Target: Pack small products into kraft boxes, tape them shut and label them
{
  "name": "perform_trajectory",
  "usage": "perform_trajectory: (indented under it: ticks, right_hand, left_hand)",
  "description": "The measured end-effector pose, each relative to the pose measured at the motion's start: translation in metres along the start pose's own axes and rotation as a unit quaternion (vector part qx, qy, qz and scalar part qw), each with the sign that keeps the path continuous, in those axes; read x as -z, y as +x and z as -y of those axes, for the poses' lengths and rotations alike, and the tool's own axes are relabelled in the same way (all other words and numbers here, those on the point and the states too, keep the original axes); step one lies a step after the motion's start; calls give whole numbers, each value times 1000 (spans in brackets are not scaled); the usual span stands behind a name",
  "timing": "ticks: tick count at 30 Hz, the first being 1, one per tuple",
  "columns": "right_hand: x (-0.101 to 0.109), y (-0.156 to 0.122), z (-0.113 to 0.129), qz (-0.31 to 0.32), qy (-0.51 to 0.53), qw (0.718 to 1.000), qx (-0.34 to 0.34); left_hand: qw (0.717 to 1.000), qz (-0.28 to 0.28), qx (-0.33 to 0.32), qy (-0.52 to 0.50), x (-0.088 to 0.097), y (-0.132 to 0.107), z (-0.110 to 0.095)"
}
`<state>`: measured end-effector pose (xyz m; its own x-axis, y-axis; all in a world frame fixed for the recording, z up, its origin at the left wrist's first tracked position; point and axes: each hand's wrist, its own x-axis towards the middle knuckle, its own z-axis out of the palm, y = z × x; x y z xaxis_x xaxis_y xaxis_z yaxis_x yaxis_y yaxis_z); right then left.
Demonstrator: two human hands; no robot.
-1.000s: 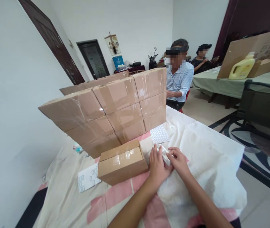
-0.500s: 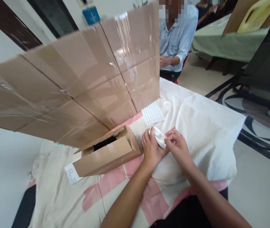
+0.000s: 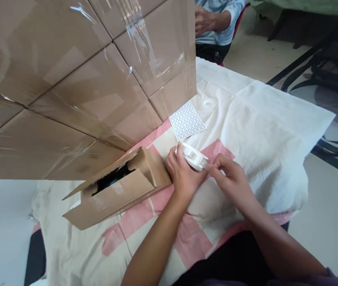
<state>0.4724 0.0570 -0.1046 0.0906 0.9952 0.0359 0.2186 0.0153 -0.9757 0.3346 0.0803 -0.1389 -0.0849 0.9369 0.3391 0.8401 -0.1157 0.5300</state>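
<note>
My left hand (image 3: pixel 181 167) is wrapped round a white tape dispenser (image 3: pixel 192 156) and holds it just above the cloth. At the dispenser's right end, my right hand (image 3: pixel 227 171) pinches the end of a strip of clear tape (image 3: pixel 209 165). The strip spans the short gap between the fingertips and the dispenser. Left of my left hand stands a cardboard box (image 3: pixel 118 194) with its top flaps partly open and a dark inside. Beyond the dispenser lies a sheet of printed labels (image 3: pixel 187 121).
A tall wall of taped cardboard (image 3: pixel 97 91) rises along the left and back. A pink and white cloth (image 3: pixel 246 119) covers the table. A white ring (image 3: pixel 208 103) lies near the label sheet. Past the table, another person's hand (image 3: pixel 203 20) shows.
My right hand has drawn slightly away from the dispenser, and a short strip of tape now shows between them. The head view has tilted down and closer.
</note>
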Motion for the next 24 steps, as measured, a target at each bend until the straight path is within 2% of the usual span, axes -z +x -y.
perform_trajectory:
  ticks: [4, 14, 24]
  right_hand:
    - [-1, 0, -2, 16, 28, 999, -18]
    - [-10, 4, -9, 18, 126, 990, -61]
    - [-5, 6, -9, 31, 141, 985, -99]
  left_hand:
    - [1000, 5, 26, -13, 2, 1, 0]
    - [1000, 9, -1, -22, -1, 0, 6]
    - [1000, 6, -11, -11, -2, 0, 5]
